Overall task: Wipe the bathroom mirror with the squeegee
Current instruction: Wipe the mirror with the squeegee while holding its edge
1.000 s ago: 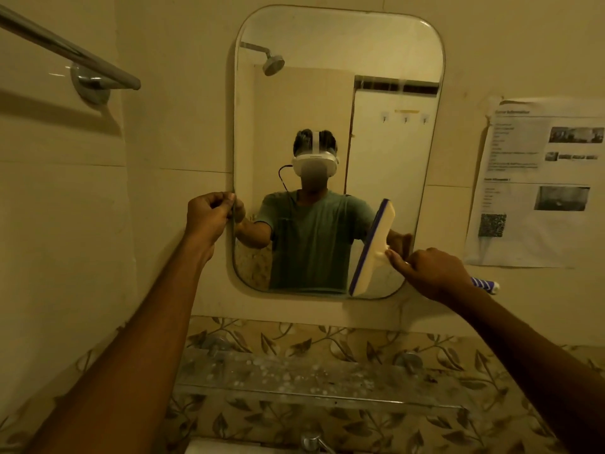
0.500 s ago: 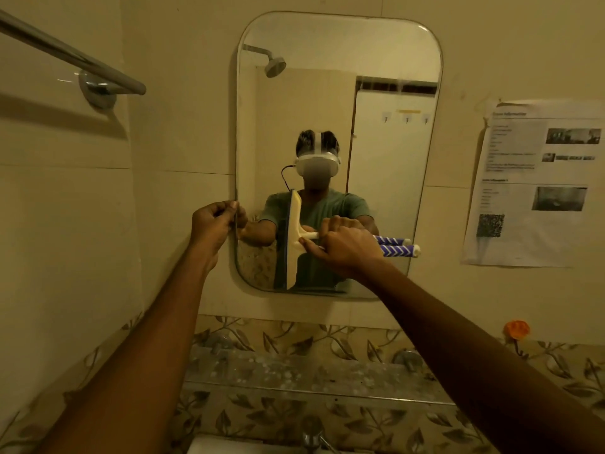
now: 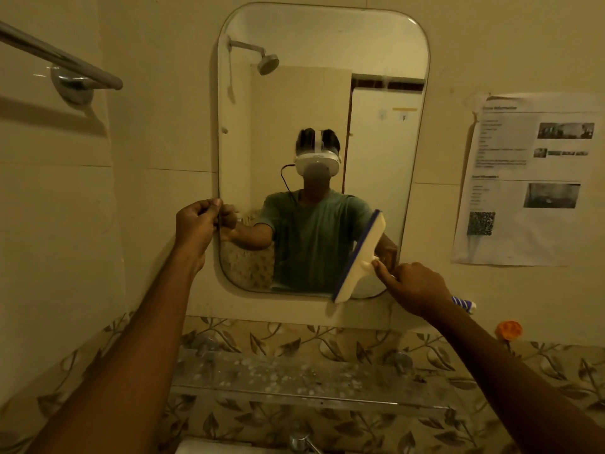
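Note:
A tall mirror point(image 3: 320, 44) with rounded corners hangs on the beige tiled wall. My right hand point(image 3: 415, 286) grips the handle of a white squeegee point(image 3: 358, 257) with a blue rubber edge. The blade lies tilted against the mirror's lower right corner, its bottom tip just past the lower edge. The blue-and-white striped handle end point(image 3: 463, 304) sticks out behind my fist. My left hand point(image 3: 196, 224) pinches the mirror's left edge at mid height.
A chrome towel bar point(image 3: 62, 59) juts out at upper left. A printed paper notice point(image 3: 527, 178) is taped right of the mirror. A spotted glass shelf point(image 3: 294, 378) runs below, with a tap point(image 3: 302, 442) under it. An orange hook point(image 3: 508, 329) sits low right.
Half a second ago the squeegee stood upright near the mirror's left-centre; my right hand has swept it back to the lower right corner and tilted it. My left hand kept its hold.

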Demonstrator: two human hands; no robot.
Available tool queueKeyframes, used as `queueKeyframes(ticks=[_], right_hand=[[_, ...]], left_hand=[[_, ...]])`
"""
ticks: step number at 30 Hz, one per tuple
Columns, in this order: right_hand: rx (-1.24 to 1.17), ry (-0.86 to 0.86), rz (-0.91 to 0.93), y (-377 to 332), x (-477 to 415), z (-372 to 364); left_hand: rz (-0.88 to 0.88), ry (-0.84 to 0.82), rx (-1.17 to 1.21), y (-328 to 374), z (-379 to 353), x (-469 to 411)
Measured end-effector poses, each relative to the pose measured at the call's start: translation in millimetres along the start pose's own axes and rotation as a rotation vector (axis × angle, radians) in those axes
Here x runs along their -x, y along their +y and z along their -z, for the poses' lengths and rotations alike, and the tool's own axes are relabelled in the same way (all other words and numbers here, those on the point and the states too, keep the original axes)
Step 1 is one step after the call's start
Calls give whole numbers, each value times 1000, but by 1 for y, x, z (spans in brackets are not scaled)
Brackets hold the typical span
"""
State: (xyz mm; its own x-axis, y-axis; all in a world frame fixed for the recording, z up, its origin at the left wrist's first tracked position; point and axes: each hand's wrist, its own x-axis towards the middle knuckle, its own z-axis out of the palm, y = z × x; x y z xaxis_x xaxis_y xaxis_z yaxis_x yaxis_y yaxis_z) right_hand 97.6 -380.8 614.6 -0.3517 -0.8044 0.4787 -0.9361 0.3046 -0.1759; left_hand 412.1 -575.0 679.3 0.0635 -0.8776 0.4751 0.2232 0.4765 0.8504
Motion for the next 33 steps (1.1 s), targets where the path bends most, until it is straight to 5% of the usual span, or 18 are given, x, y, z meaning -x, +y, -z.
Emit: queueKeyframes(ticks=[12,20,27,33], right_hand=[[-210,56,-200,29,56,-33],[-192,102,113,-65,13,-2],[140,223,417,-158,-44,28],[200,261,492,-213,-86,61]], left_hand=[[13,53,16,0,-7,5],[-14,19,-33,4,4,-3],[-71,-117,-25,36,8,-28],[-84,-211,-24,58,7,-46]])
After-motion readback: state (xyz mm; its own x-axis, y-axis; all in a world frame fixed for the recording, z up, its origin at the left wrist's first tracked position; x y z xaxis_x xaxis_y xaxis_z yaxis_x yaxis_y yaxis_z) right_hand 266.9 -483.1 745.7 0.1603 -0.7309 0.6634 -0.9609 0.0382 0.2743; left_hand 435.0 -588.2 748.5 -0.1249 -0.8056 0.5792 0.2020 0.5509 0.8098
